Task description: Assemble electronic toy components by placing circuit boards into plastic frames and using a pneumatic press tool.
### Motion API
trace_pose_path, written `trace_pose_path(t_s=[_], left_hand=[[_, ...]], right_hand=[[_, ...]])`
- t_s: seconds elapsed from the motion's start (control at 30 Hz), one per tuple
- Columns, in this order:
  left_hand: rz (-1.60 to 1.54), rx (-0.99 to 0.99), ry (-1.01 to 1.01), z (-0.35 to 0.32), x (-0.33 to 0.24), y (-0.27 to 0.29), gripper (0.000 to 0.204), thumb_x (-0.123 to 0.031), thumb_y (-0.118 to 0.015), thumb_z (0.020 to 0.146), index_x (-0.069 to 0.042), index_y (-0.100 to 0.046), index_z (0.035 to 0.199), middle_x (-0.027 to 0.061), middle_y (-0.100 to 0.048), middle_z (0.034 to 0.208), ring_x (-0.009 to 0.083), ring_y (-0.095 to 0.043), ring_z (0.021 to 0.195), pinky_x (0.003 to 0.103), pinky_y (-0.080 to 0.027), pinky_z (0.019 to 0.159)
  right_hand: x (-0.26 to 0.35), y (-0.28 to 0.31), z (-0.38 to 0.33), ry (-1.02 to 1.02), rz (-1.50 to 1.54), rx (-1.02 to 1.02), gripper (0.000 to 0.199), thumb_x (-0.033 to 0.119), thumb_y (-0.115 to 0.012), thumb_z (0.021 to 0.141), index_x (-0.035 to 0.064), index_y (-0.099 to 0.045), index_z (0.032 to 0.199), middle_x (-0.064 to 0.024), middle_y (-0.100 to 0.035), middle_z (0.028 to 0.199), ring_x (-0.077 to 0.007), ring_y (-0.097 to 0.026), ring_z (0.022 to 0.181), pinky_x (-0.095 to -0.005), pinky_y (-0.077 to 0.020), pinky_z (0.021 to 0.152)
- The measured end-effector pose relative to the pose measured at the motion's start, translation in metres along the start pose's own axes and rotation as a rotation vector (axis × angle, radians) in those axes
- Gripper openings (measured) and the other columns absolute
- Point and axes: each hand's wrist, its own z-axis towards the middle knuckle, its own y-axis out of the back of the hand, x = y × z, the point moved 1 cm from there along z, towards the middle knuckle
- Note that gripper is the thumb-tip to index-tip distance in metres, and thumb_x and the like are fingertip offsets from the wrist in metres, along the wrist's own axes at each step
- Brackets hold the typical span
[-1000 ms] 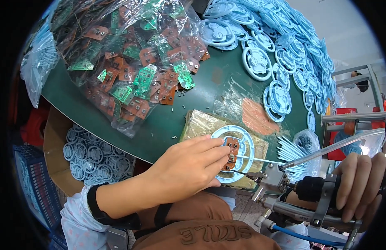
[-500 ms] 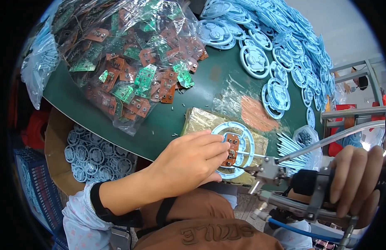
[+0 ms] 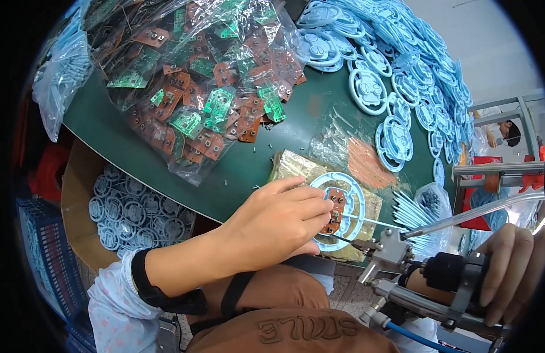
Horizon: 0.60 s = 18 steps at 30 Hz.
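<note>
The left hand lies over the left side of a light-blue plastic wheel-shaped frame, its fingers bent and close together with their tips at the left edge of a small brown circuit board, its thumb by the frame's lower rim — a grasp that takes in frame and board. The board sits inside the frame, which lies on a flat block wrapped in yellowish film at the near edge of a dark green table. A slim pale-blue rod runs out from the frame toward the right.

The right hand has its fingers curled around a black cylindrical power driver fixed to a silver metal head. The thin dark bit points at the board's lower end — whether it touches, I cannot tell. A clear hose leads off to the right from the head.

Beyond the left hand is a clear plastic bag of brown and green circuit boards; more light-blue wheel-shaped parts are heaped at the table's far right.
</note>
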Motion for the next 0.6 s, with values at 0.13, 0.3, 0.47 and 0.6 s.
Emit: trace_pose_path(t_s=[0.13,0.3,0.47,0.6], left_hand=[[-0.007,0.020,-0.001,0.002,0.003,-0.001,0.048,-0.035,-0.078,0.074,-0.006,-0.071,0.112,0.0048,-0.066,0.125,0.0226,-0.059,0.121,0.045,-0.044,0.107],[-0.002,0.005,-0.006,0.002,0.000,-0.001,0.047,-0.034,-0.078,0.074,-0.006,-0.071,0.111,0.0045,-0.066,0.124,0.0221,-0.060,0.120,0.045,-0.045,0.105],[0.014,0.014,0.015,0.003,0.001,-0.001,0.048,-0.035,-0.079,0.073,-0.006,-0.070,0.110,0.0043,-0.067,0.121,0.0223,-0.061,0.118,0.044,-0.044,0.104],[0.057,0.059,-0.041,0.014,-0.007,0.011,0.044,-0.033,-0.081,0.074,-0.005,-0.069,0.105,0.0061,-0.067,0.112,0.0236,-0.062,0.109,0.043,-0.043,0.102]], right_hand=[[0.000,0.001,0.000,-0.060,-0.049,0.002,0.062,0.013,-0.060,0.098,0.0149,-0.032,0.154,-0.0080,-0.058,0.077,-0.0220,-0.060,0.064,-0.0378,-0.0542,0.060],[-0.004,-0.002,-0.005,-0.144,-0.088,-0.111,0.049,0.011,-0.064,0.095,0.0141,-0.037,0.135,-0.0054,-0.058,0.075,-0.0181,-0.061,0.062,-0.0332,-0.0554,0.061],[-0.009,0.020,-0.002,-0.180,-0.072,-0.055,0.020,0.008,-0.066,0.092,0.0097,-0.051,0.078,0.0000,-0.058,0.068,-0.0073,-0.062,0.055,-0.0199,-0.0584,0.065],[0.012,0.045,-0.006,-0.237,0.019,-0.006,0.011,0.012,-0.062,0.094,0.0071,-0.056,0.087,-0.0072,-0.064,0.075,-0.0157,-0.067,0.073,-0.0244,-0.0596,0.071]])
